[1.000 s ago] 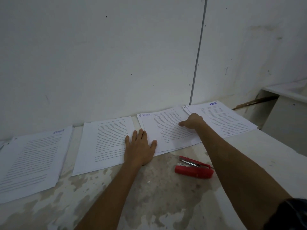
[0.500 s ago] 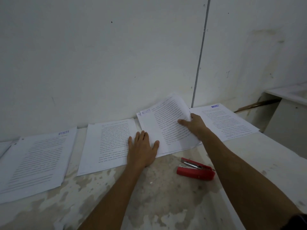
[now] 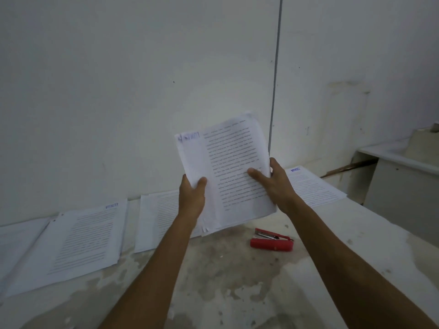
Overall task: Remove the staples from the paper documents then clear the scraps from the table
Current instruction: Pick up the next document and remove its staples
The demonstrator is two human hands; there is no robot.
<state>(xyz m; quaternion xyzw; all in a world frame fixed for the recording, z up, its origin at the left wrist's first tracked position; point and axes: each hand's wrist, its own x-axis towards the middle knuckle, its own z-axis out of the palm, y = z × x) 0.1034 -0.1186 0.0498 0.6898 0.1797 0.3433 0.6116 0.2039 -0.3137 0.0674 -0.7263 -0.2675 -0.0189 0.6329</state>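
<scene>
Broad white wall (image 3: 142, 91) at the back, split by a thin vertical seam right of centre. Below it, a worn, blotchy table (image 3: 213, 281) running the full width, paint flaked to grey in the middle. Off to the far right, a lower white ledge or counter (image 3: 399, 160), contents too dim to tell.

Along the table's back edge, against the wall, printed paper documents lying flat: one large set at left (image 3: 80, 241), with a further sheet's edge just beyond it at the frame border; another set (image 3: 154, 217) partly hidden behind the left forearm; one more at right (image 3: 316, 186), behind the right wrist. Blue header marks visible on the left and right sets; text too small to read.

Raised above the table, well clear of the surface, the held document (image 3: 225, 172): several sheets, tilted, printed side toward the camera, a blue mark and a dark speck at its top-left corner, possibly a staple but too blurred to tell.

Left hand (image 3: 192, 195) gripping the lower-left edge, thumb curled over the front. Right hand (image 3: 275, 184) gripping the lower-right edge, thumb pressed across the printed face, fingers behind.

On the table below the held document, near the right forearm, a red stapler (image 3: 272, 242), lying with its metal part showing on top.
</scene>
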